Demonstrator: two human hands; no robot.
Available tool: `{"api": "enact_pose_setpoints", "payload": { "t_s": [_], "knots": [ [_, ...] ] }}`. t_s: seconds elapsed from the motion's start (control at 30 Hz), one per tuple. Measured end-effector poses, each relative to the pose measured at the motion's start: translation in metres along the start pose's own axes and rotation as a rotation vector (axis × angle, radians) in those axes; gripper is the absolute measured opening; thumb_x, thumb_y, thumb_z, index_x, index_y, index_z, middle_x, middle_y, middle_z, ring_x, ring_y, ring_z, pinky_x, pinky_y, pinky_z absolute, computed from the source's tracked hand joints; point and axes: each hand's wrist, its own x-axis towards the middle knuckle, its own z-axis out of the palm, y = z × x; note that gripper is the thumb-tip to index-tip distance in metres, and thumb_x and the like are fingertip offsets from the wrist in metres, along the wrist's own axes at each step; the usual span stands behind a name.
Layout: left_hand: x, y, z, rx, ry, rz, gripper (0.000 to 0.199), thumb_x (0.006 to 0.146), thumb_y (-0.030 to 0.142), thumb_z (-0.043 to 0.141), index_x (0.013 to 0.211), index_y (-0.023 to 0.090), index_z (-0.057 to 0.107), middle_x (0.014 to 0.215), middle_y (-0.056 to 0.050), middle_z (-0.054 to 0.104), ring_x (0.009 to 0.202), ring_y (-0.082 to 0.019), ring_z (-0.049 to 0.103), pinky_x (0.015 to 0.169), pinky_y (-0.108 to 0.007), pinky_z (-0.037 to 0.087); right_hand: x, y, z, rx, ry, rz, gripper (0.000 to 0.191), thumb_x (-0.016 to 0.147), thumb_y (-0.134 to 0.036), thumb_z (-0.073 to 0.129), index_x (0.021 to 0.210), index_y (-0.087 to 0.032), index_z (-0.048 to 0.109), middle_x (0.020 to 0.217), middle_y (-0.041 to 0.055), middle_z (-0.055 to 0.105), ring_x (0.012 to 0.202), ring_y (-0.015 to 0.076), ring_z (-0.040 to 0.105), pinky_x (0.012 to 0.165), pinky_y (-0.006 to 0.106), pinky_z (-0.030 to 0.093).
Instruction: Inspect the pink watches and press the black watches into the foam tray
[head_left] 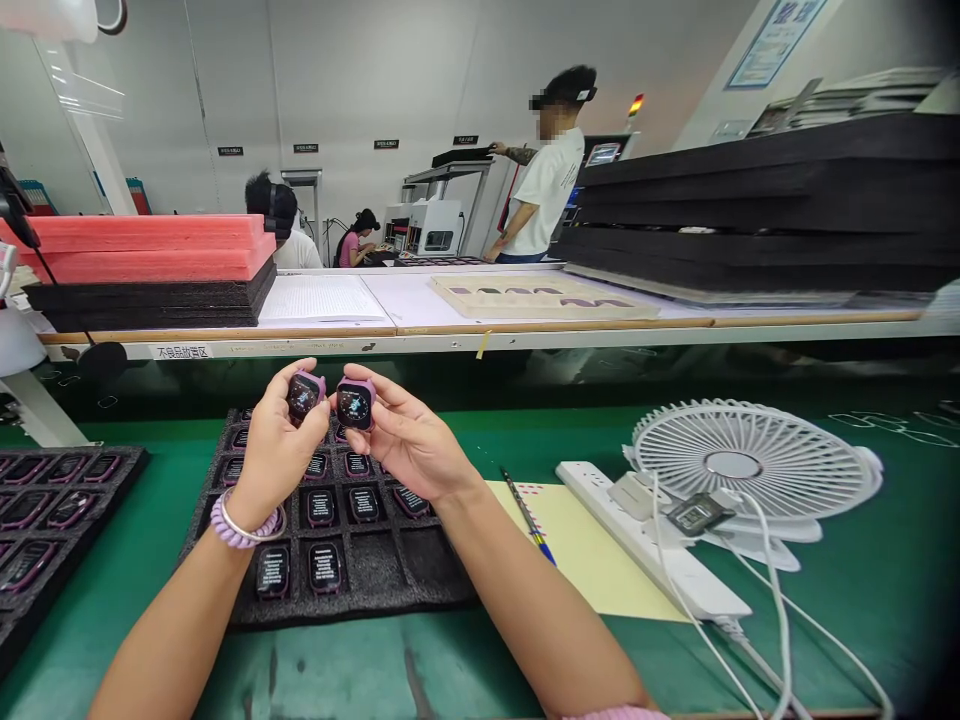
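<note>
While we look down over the green worktop [465, 660], our left hand [274, 450] and right hand [409, 440] are raised side by side, each with a closed grip on a small purple-cased watch body. The left watch [304, 393] is pinched between thumb and fingers; the right watch [354, 403] is held the same way. Both lit screens are tilted up towards us, it seems so that we can compare them. The two nearly touch above a black foam tray [420, 570], whose square pockets hold more watch bodies lying face up; a few pockets at its right are bare. A second tray [120, 465] sits at the far left. To the right lie a yellow sheet [592, 560] with a pen [529, 517], a white power strip [660, 560] and a white fan [750, 465]. Beyond the shelf, other people work.
</note>
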Motion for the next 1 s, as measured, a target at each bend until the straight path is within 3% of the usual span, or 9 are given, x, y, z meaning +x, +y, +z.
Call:
{"api": "enact_pose_setpoints", "payload": {
  "t_s": [0.23, 0.4, 0.57, 1.0],
  "knots": [
    [-0.0016, 0.0008, -0.0010, 0.024, 0.025, 0.019, 0.053, 0.077, 0.035, 0.065, 0.125, 0.015, 0.057, 0.089, -0.001, 0.057, 0.068, -0.011, 0.050, 0.061, -0.022, 0.044, 0.0002, 0.0001, -0.0035, -0.065, 0.045, 0.007, 0.048, 0.082, -0.037, 0.078, 0.127, -0.027, 0.062, 0.111, 0.0056, 0.066, 0.070, 0.0128, 0.053, 0.068, 0.030, 0.048],
    [-0.0008, 0.0004, -0.0002, 0.019, 0.027, 0.045, 0.052, 0.077, 0.034, 0.065, 0.125, 0.014, 0.057, 0.098, -0.004, 0.060, 0.078, -0.013, 0.055, 0.071, -0.024, 0.048, 0.0002, -0.0006, -0.0033, -0.027, 0.034, -0.008, 0.045, 0.083, -0.034, 0.078, 0.125, -0.028, 0.063, 0.107, 0.0045, 0.068, 0.071, 0.0121, 0.054, 0.067, 0.028, 0.047],
    [-0.0009, 0.0002, -0.0012, 0.049, 0.014, 0.065, 0.050, 0.079, 0.032, 0.064, 0.125, 0.014, 0.057, 0.093, -0.003, 0.062, 0.073, -0.012, 0.055, 0.068, -0.024, 0.047, -0.0001, -0.0008, -0.0018, -0.056, 0.056, -0.006, 0.044, 0.082, -0.034, 0.077, 0.123, -0.027, 0.064, 0.107, 0.0052, 0.067, 0.071, 0.0129, 0.054, 0.066, 0.029, 0.048],
    [-0.0033, -0.0012, -0.0005, 0.058, -0.008, 0.102, 0.045, 0.082, 0.021, 0.061, 0.126, 0.014, 0.055, 0.101, -0.006, 0.066, 0.085, -0.015, 0.061, 0.078, -0.024, 0.050, -0.0013, -0.0004, 0.0008, -0.158, 0.101, -0.001, 0.040, 0.080, -0.040, 0.080, 0.117, -0.031, 0.067, 0.103, 0.0029, 0.064, 0.066, 0.0145, 0.053, 0.064, 0.033, 0.047]
  ]
}}
